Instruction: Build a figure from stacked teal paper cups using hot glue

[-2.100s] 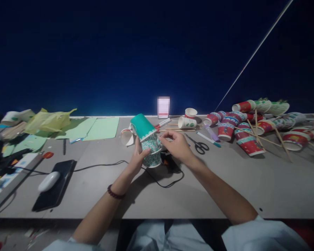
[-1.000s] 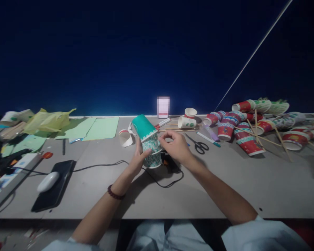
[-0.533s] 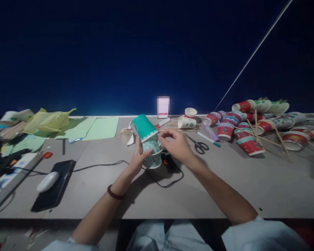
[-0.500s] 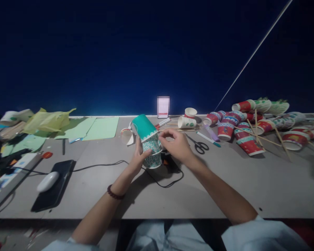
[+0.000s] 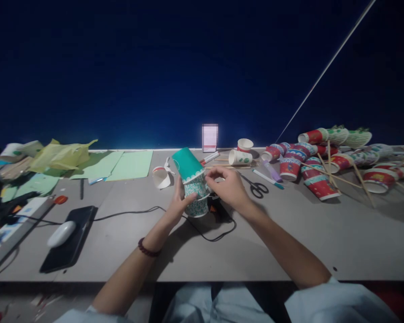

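My left hand point(image 5: 179, 199) is wrapped round a tilted stack of paper cups point(image 5: 197, 197). The top cup is plain green with a white scalloped band; those below carry a green-and-white scale pattern. At the stack's right side, my right hand point(image 5: 227, 184) has thumb and forefinger pinched together close to the rim. Whatever lies between those fingertips is too small to make out. Just behind the stack, to its left, lies a cut cup piece point(image 5: 160, 178) with a curled white strip beside it.
Scissors point(image 5: 258, 190), a marker point(image 5: 269, 179) and loose cups point(image 5: 239, 157) lie to the right. Further right are several decorated cup chains point(image 5: 319, 179) and sticks. A black cable point(image 5: 128, 213) crosses the table. At left are a phone point(image 5: 82, 224), mouse point(image 5: 61, 234) and power strip point(image 5: 16, 231).
The cup stack has shifted slightly to the right in my hands. The cut cup piece behind it appears a little further left. My right hand stays pinched at the stack's side.
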Motion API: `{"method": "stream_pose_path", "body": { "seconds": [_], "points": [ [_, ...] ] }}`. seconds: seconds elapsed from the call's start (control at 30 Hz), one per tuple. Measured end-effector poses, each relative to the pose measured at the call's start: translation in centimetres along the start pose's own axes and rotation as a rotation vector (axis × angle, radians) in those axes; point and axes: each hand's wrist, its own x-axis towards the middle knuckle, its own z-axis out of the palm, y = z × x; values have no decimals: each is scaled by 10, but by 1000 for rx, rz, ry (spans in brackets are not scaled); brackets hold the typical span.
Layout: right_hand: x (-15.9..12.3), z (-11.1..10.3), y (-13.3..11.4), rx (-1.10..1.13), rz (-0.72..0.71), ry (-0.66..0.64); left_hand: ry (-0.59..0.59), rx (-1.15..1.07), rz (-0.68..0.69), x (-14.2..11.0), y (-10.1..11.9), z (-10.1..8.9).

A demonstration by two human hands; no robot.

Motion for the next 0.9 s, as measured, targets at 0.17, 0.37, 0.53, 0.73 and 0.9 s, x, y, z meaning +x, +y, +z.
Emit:
{"method": "stream_pose_path", "body": {
  "seconds": [0.17,0.37,0.53,0.73,0.9],
  "points": [
    [-1,1,1,14,0,-8,7,0,-5,0,1,1],
    [-1,2,0,2,-14,0,2,-7,-14,0,1,1],
    [-1,2,2,11,-18,5,16,-1,-18,0,0,1],
    [-1,1,0,-7,13,3,19,11,-30,-1,0,0],
    [0,0,-2,-38,-5,-16,23,6,-27,-1,0,0]
  ]
}}
